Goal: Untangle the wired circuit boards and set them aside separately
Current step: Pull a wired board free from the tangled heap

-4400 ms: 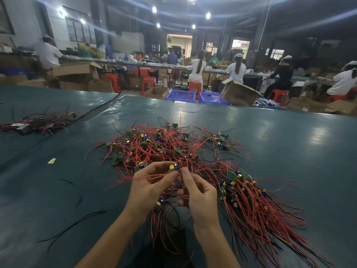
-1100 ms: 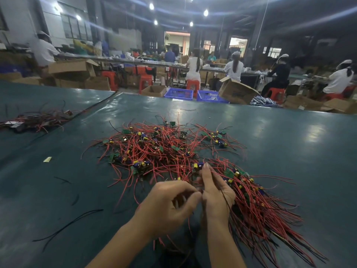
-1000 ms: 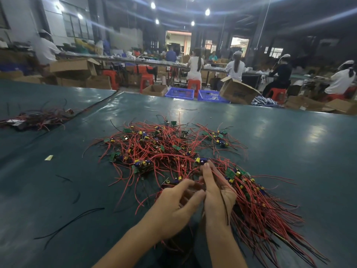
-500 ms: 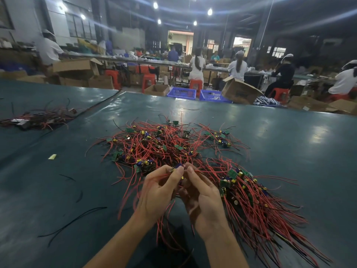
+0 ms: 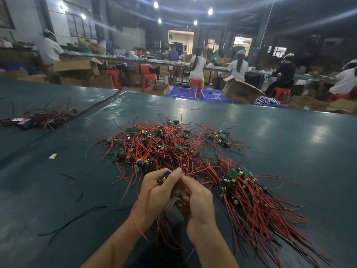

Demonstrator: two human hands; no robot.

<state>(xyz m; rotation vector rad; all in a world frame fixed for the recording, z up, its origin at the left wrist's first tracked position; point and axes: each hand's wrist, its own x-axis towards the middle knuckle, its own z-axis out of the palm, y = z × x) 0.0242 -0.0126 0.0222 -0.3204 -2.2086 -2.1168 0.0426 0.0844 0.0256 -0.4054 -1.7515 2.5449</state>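
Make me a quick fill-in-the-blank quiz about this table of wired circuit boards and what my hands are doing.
1. The tangled circuit boards trail wires that are mostly ____.
2. The left hand grips a board whose capacitor is ____.
3. Past the table, ____ blue plastic baskets stand side by side.
Missing words: red; blue; two.

1. One camera sits on the person's head.
2. It looks forward and down at the table [image 5: 58, 190].
3. The left hand [image 5: 156, 192] and right hand [image 5: 197, 202] are very close to it.
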